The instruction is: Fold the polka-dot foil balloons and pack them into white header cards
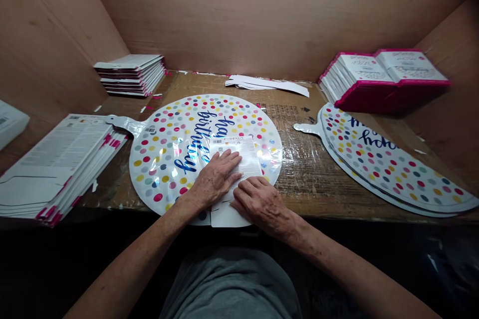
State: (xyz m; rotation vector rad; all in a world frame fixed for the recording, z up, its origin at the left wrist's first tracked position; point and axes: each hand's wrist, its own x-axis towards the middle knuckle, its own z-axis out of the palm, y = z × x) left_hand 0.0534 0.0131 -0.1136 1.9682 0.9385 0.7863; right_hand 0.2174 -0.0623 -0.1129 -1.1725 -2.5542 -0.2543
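A flat foil balloon [164, 144] with coloured dots and blue "happy birthday" lettering lies in front of me, its tail pointing left. On its lower right part rests a white printed packet [251, 152] with a barcode and small text. My left hand [217, 178] lies flat on the packet, fingers stretched out. At the packet's lower right, my right hand [264, 204] has its fingers curled and pressed together on the packet; its fingertips are partly hidden.
Folded packets are stacked at left [56, 159] and back left [129, 75]. Pink-edged packets [392, 79] stand at back right, near more dotted foil balloons [389, 169]. White paper strips [267, 84] lie at the back. Wooden panels [243, 15] enclose the cardboard-covered table [303, 179].
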